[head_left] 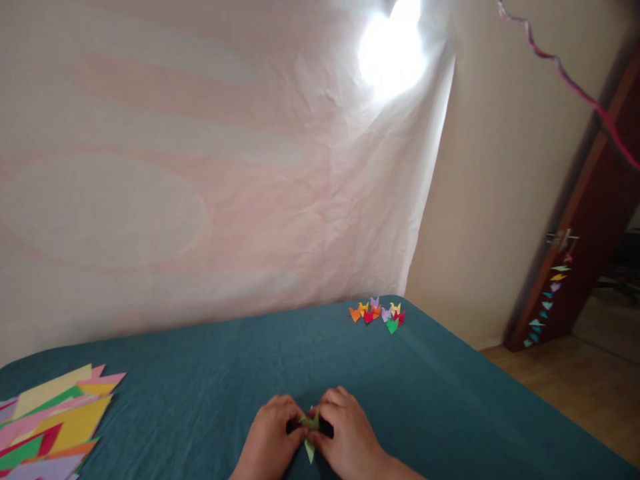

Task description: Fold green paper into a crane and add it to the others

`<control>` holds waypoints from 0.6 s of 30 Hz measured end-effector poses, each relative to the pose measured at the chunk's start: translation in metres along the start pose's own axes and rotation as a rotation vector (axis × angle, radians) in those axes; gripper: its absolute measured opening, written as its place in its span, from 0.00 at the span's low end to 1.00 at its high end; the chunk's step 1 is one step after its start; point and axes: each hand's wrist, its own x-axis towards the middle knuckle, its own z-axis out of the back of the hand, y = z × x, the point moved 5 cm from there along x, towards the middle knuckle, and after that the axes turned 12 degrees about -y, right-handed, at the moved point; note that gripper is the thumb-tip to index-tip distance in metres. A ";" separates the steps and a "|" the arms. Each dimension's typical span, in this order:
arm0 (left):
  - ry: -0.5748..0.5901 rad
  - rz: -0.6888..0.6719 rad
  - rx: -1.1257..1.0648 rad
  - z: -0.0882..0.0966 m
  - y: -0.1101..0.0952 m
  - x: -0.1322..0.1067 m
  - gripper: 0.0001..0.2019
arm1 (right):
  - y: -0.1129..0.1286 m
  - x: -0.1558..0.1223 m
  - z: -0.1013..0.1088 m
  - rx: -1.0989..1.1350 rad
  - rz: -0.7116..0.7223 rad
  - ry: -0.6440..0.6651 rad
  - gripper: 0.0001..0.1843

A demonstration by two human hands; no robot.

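Close to the table's near edge, a small light-green folded paper piece (311, 451) is pinched between my two hands. My left hand (274, 433) grips it from the left with thumb and fingers closed. From the other side my right hand (346, 427) holds it the same way, the two thumbs nearly meeting. One pointed end of the paper sticks out below the thumbs, and a bit shows between the fingers. The rest of its shape is hidden by my fingers.
Colored paper sheets (75, 427) lie in a spread pile at the left of the teal-covered table (200, 373). Several small folded paper birds (393, 325) sit at the far right corner. A string of paper birds (547, 305) hangs from the door handle.
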 end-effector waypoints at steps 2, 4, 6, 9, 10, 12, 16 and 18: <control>0.008 0.002 -0.011 -0.001 0.000 0.001 0.08 | 0.002 0.000 0.002 -0.016 -0.002 0.025 0.15; 0.014 0.007 -0.017 -0.001 0.000 0.001 0.08 | 0.002 0.000 0.003 -0.019 -0.016 0.068 0.22; 0.016 0.010 -0.017 -0.001 0.000 0.001 0.07 | 0.001 0.000 0.004 -0.014 -0.028 0.123 0.28; 0.015 0.009 -0.006 -0.001 0.000 0.000 0.07 | -0.003 0.000 0.003 -0.016 -0.034 0.186 0.40; 0.014 0.007 -0.002 0.000 0.000 0.000 0.07 | -0.005 0.001 0.002 -0.009 -0.033 0.191 0.44; 0.013 -0.002 0.009 0.000 0.000 -0.001 0.07 | -0.009 0.001 0.001 0.023 -0.035 0.163 0.45; 0.030 -0.040 0.053 -0.003 0.001 -0.001 0.08 | -0.013 0.003 0.001 0.063 -0.031 0.002 0.15; 0.038 -0.061 0.071 -0.004 0.001 0.000 0.08 | -0.010 0.003 0.000 0.017 -0.006 -0.039 0.07</control>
